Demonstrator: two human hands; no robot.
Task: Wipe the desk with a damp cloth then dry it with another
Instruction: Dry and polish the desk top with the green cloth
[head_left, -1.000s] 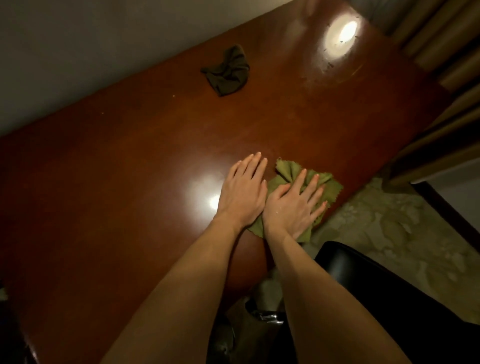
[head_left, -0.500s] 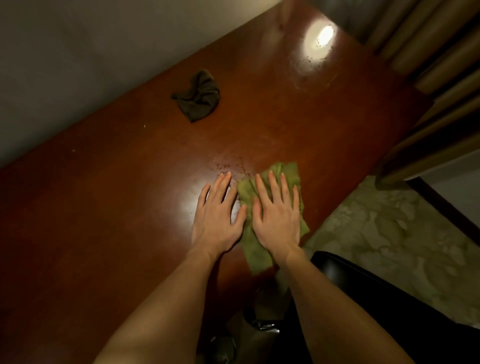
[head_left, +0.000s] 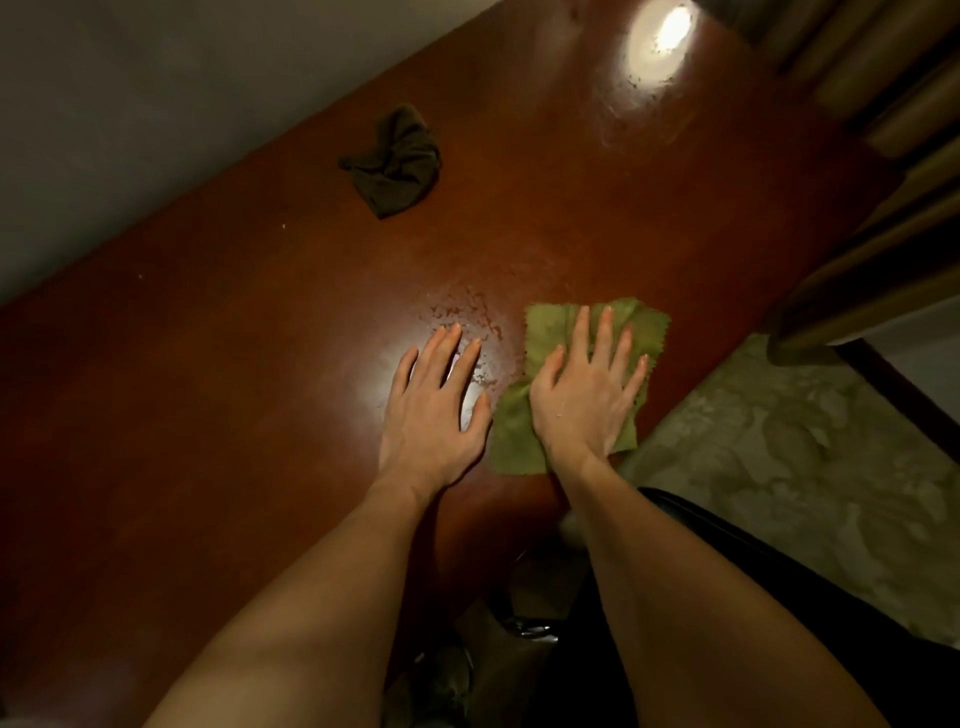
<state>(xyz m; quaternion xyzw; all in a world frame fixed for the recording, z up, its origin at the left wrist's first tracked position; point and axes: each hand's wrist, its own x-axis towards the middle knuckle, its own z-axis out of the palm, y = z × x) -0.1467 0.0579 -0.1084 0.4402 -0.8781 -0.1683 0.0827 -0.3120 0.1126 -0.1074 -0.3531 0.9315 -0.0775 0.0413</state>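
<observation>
- Right hand (head_left: 579, 400): I saw it lying flat, palm down, on the light green square cloth with zigzag edges (head_left: 545, 330). Its fingers (head_left: 582, 332) were straight and spread wide, gripping nothing.
- The green cloth lay spread on the glossy reddish-brown wooden desk (head_left: 208, 364), near its front edge. Fabric showed beyond the fingertips, left of the thumb and beside the wrist.
- Left hand (head_left: 431, 410): flat on bare wood just beside the cloth's left edge, fingers straight and slightly parted. I could not tell whether the thumb touched the fabric.
- Scattered water droplets (head_left: 462, 309) sat on the wood just past the left fingertips.
- A crumpled dark olive cloth (head_left: 395, 166) lay well apart from both hands, near the desk's far edge by the grey wall (head_left: 130, 104).
- A round lamp glare (head_left: 660, 44) marked the desk's far right end.
</observation>
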